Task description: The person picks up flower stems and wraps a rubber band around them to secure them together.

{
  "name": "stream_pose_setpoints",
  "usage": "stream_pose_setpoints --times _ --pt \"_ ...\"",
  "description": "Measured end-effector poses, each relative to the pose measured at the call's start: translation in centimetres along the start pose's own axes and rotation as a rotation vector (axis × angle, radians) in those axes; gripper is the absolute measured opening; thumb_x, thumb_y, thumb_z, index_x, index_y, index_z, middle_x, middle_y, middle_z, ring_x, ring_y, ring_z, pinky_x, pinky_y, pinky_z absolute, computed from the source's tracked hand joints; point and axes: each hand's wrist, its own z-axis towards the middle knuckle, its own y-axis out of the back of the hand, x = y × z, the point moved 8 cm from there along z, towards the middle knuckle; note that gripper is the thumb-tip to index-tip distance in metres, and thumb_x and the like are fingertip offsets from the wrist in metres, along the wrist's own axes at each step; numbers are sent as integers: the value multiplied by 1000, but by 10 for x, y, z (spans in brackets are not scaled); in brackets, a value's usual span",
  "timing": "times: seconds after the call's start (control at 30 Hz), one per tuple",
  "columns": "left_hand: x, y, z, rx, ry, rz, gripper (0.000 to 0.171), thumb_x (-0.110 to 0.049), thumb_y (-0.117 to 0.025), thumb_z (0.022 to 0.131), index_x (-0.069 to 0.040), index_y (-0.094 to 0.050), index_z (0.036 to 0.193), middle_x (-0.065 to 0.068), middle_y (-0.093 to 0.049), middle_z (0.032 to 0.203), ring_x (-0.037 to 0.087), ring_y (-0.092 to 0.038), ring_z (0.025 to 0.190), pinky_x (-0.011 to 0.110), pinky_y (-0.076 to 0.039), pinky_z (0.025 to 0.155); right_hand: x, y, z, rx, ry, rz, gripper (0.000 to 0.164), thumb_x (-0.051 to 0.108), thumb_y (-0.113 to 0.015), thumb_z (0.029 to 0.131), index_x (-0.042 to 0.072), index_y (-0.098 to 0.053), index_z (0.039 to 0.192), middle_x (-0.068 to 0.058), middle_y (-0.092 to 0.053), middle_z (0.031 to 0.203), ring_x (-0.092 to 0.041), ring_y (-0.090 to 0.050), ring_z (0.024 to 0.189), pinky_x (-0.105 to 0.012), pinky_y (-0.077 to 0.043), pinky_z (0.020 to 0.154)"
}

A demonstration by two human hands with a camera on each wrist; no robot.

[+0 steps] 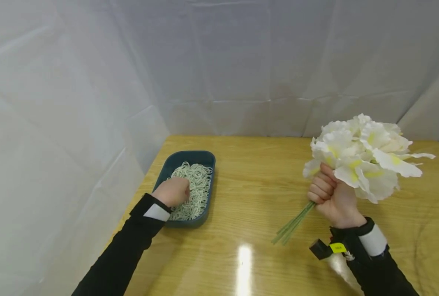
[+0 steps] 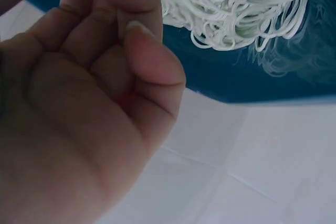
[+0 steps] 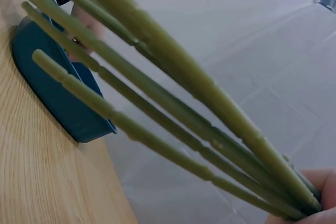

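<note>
Holds a bunch of frilly white blooms (image 1: 367,160) with yellow-marked petals in the right hand (image 1: 336,201), wrapped closely round slim green stems (image 1: 301,216) just below the petals, over the right part of a light-brown wooden table (image 1: 256,185). Slants from petals at far right to bare stem ends at near left, with those ends nearer the left hand (image 1: 173,191) than the blooms. Has that hand, fingers bent, among thin off-white loops (image 1: 197,181) in a dark blue, round-cornered rectangular tray (image 1: 191,223); perhaps pinching one, impossible to tell with fingertips hidden. Backed by creased white sheeting (image 1: 227,53).
</note>
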Motion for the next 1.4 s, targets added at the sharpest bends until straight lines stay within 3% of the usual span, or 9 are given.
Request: stream_pose_setpoints --times 0.17,0.37,0.47,0.6,0.73,0.83,0.9,1.07,1.4 --pt "-6 21 -7 -84 -65 -74 10 3 -65 91 0 -75 90 13 -74 91 23 -67 79 38 -56 75 1 2 -2 -19 7 16 49 26 -31 112 19 -11 67 5 -14 60 -9 -9 51 -23 -6 55" --pt "-44 48 -38 -267 -225 -119 9 -2 -70 91 -7 -78 93 8 -77 92 20 -70 83 35 -58 77 2 6 -6 -61 19 104 50 23 -37 110 21 -11 67 5 -13 60 -10 -8 52 -24 -6 57" --pt "-80 54 -57 -369 -393 -106 6 -5 -74 88 -9 -77 92 3 -75 90 17 -68 82 31 -56 77 4 8 -5 -102 37 136 51 20 -41 108 21 -12 67 6 -12 60 -9 -7 52 -24 -6 58" --pt "-125 45 -76 -462 -694 -129 4 -9 -76 87 -10 -74 91 -1 -74 88 12 -66 83 25 -54 80 7 13 -4 -165 74 131 52 17 -43 107 22 -11 67 6 -11 60 -9 -6 52 -23 -6 57" --pt "-154 32 -92 -532 -973 -179 8 -10 -77 84 -12 -72 89 -5 -72 87 8 -64 83 21 -52 84 10 19 -4 -241 112 122 53 18 -43 108 22 -11 67 7 -10 60 -7 -5 52 -22 -6 56" --pt "-169 25 -101 -588 -1116 -195 11 -10 -80 82 -13 -72 89 -5 -71 87 7 -63 83 17 -50 84 10 21 -3 -279 118 142 53 17 -44 107 23 -11 66 8 -9 60 -6 -4 53 -21 -5 56" --pt "-174 22 -103 -611 -1162 -197 12 -10 -80 82 -13 -72 90 -6 -71 88 6 -63 83 17 -49 86 8 23 -1 -304 112 152 54 15 -47 106 22 -13 65 9 -9 60 -6 -4 53 -20 -5 56" --pt "-178 18 -101 -588 -1153 -200 10 -11 -79 83 -13 -74 92 -6 -72 90 6 -63 87 18 -49 91 3 26 3 -340 101 149 52 13 -50 104 18 -18 63 10 -9 61 -4 -4 53 -19 -5 55" --pt "-179 21 -98 -594 -1191 -228 12 -8 -79 82 -11 -74 92 -4 -73 91 7 -64 88 17 -50 91 -8 22 12 -274 31 156 54 11 -54 100 21 -14 65 10 -10 60 -4 -5 52 -19 -5 55"
